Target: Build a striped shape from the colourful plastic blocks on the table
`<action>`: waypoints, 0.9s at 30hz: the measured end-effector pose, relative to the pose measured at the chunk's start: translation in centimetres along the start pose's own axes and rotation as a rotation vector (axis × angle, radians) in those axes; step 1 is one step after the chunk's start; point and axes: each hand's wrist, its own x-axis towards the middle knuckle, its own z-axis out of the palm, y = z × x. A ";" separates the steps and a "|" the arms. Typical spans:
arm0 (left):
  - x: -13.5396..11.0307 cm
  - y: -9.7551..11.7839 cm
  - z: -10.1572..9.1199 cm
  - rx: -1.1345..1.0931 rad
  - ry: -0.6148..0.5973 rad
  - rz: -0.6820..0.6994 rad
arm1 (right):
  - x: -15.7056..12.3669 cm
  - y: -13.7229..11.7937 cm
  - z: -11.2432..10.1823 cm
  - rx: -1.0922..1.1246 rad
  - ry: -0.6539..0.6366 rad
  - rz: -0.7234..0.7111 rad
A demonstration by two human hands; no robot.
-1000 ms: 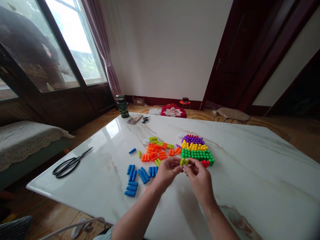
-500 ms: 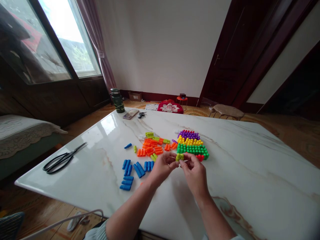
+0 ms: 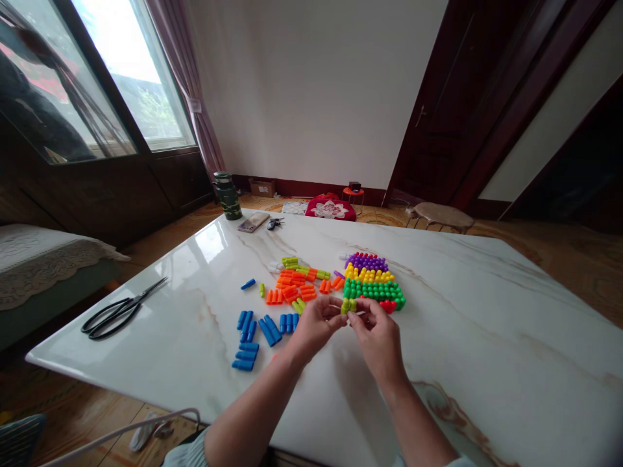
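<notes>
Between the fingertips of my left hand and my right hand are yellow-green plastic pieces, side by side with rounded tops. Both hands pinch them just above the table. Just beyond my right hand stands a block of joined pieces in rows: green, yellow, purple and some red. Loose orange pieces and more yellow-green ones lie past my left hand. Blue pieces in small groups lie left of it.
Black-handled scissors lie at the table's left. At the far left corner are a camouflage flask, a phone and keys. The white marble-patterned table reaches far right. A stool stands behind it.
My hands keep their pinch on the yellow-green pieces, which look slightly turned. The whole view has shifted a little. Outside the window, a dark shape has moved.
</notes>
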 end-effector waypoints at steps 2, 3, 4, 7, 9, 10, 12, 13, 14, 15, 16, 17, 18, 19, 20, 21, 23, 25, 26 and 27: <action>0.0 -0.1 -0.1 0.008 -0.001 -0.003 | 0.0 0.0 0.0 -0.007 0.002 -0.007; 0.1 -0.2 -0.1 0.010 -0.001 -0.002 | 0.0 0.0 0.0 -0.010 0.001 -0.009; 0.1 -0.3 -0.1 0.010 -0.001 0.000 | 0.0 0.0 0.0 -0.012 -0.001 -0.009; 0.2 -0.6 -0.2 0.005 -0.004 0.012 | -0.1 -0.1 0.0 -0.022 -0.003 -0.006; 0.2 -0.7 -0.2 0.002 -0.003 0.012 | -0.1 -0.2 -0.1 -0.028 -0.003 -0.008; 0.2 -0.7 -0.2 0.000 0.000 0.011 | -0.1 -0.2 -0.1 -0.032 -0.002 -0.011; 0.2 -0.6 -0.2 -0.001 0.008 0.005 | -0.1 -0.1 -0.1 -0.043 -0.003 -0.018; 0.2 -0.6 -0.1 -0.002 0.011 0.001 | 0.0 -0.1 -0.1 -0.048 -0.004 -0.021; 0.2 -0.5 -0.1 -0.002 0.011 -0.003 | 0.0 0.0 -0.1 -0.053 -0.004 -0.025; 0.2 -0.4 -0.1 -0.003 0.010 -0.005 | 0.0 0.1 0.0 -0.056 -0.004 -0.028; 0.2 -0.4 -0.1 -0.005 0.008 -0.005 | 0.0 0.1 0.0 -0.058 -0.005 -0.032; 0.2 -0.4 -0.1 -0.006 0.005 -0.004 | 0.0 0.2 0.0 -0.059 -0.006 -0.035; 0.2 -0.4 -0.1 -0.006 0.003 0.000 | 0.0 0.2 0.0 -0.060 -0.005 -0.038; 0.2 -0.4 -0.1 -0.005 0.002 0.003 | 0.0 0.3 0.0 -0.063 -0.004 -0.041; 0.2 -0.4 -0.1 -0.003 0.003 0.005 | 0.0 0.3 0.0 -0.067 -0.002 -0.043; 0.2 -0.5 -0.1 0.000 0.004 0.007 | 0.0 0.2 -0.1 -0.070 -0.001 -0.045; 0.2 -0.5 -0.2 0.008 0.003 0.009 | 0.0 0.2 -0.1 -0.073 -0.001 -0.049; 0.2 -0.5 -0.2 0.012 -0.001 0.009 | 0.0 0.1 -0.1 -0.071 -0.001 -0.052; 0.2 -0.5 -0.2 0.010 -0.004 0.008 | 0.0 0.1 0.0 -0.072 0.000 -0.055; 0.2 -0.5 -0.2 0.003 -0.007 0.005 | 0.0 0.1 0.0 -0.074 0.002 -0.057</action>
